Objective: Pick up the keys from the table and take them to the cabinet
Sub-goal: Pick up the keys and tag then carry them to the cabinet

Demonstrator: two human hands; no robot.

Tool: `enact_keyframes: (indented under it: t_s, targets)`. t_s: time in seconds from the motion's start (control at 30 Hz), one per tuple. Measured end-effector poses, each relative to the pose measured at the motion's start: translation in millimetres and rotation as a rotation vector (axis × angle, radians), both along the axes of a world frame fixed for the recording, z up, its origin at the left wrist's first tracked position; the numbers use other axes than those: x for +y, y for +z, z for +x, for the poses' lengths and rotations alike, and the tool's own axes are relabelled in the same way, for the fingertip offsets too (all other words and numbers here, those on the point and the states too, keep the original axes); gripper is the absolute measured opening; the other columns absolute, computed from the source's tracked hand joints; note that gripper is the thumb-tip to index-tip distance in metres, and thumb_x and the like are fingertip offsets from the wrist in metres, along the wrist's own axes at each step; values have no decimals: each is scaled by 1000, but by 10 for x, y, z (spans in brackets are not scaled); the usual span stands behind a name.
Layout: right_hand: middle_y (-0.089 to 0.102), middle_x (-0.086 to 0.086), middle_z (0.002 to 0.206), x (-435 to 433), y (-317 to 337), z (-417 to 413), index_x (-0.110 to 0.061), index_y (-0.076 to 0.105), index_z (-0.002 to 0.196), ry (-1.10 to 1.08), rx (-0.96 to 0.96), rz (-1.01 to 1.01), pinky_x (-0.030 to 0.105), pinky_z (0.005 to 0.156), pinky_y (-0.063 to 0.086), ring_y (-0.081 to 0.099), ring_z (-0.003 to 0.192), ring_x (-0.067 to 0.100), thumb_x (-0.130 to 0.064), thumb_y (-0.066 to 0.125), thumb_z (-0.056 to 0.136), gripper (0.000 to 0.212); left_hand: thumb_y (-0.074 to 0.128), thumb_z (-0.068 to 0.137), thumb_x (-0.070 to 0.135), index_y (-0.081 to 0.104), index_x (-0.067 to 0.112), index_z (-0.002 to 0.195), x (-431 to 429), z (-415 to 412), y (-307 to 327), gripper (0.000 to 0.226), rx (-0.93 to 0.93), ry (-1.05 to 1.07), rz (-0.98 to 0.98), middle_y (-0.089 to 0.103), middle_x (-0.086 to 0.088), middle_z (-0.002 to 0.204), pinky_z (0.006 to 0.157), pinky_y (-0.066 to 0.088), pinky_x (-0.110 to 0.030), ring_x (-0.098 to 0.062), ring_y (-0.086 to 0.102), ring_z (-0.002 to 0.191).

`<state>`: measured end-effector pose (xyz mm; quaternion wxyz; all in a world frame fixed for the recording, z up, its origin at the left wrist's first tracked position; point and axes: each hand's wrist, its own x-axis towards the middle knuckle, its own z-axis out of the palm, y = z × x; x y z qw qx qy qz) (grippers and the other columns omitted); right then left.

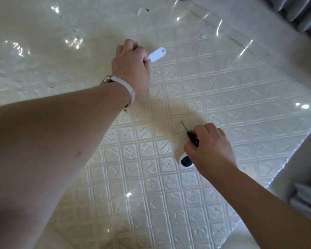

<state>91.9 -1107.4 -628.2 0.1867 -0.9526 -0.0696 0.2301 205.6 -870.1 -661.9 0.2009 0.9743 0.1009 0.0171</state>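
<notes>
My left hand [130, 64] is closed low over the table [223, 83], and a white plastic key tag [157, 54] sticks out from its fingers to the right; any key with it is hidden inside the fist. My right hand [209, 147], nearer to me and to the right, grips a dark key [191, 136] whose thin blade points up and to the left. A white tag with a dark round face [185, 160] hangs below that hand's fingers. No cabinet is in view.
The table wears a cream embossed cloth under a glossy clear plastic cover, with small dark specks at the far left. The table's right edge [294, 150] runs diagonally, with grey folded fabric [305, 200] beyond it. A grey ribbed object [302, 13] fills the top right corner.
</notes>
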Motion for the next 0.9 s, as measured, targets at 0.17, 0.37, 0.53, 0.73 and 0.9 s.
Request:
enact_keyframes:
  t_s: [0.17,0.37,0.53,0.73,0.9]
  targets:
    - [57,-6,71,-59,145,105,-19,52,87,-163,170,174,29,48,37,54,63,16,-32,55,91,14,57,86,23,63,12,86,-112,-373,71,13,-63,-6,-158,62,-7,102,80,42,-36,-30,53,96]
    - [67,-7,66,-4,314,101,-27,53,85,-338,337,374,20,42,39,49,48,8,-32,55,90,7,57,88,25,62,19,87,-252,-801,412,7,-41,84,-418,61,12,116,96,38,-26,-12,54,115]
    - [75,-4,79,133,651,15,-23,58,89,-507,394,538,17,53,49,69,70,7,-25,57,90,2,59,90,24,63,20,88,-366,-1066,902,6,-13,178,-596,67,20,89,77,47,-17,-1,62,85]
    - [70,-3,71,259,1438,-114,-25,60,83,-596,338,590,29,59,47,65,60,7,-26,60,87,4,58,90,14,59,11,85,-367,-1370,1816,6,134,201,-823,68,5,67,54,44,-22,-13,56,58]
    - [65,0,65,357,2307,-277,-19,64,78,-746,345,679,36,60,47,59,58,15,-23,61,88,11,59,90,11,61,10,83,-199,-1632,2759,7,88,233,-1011,71,7,67,59,43,-27,-15,51,60]
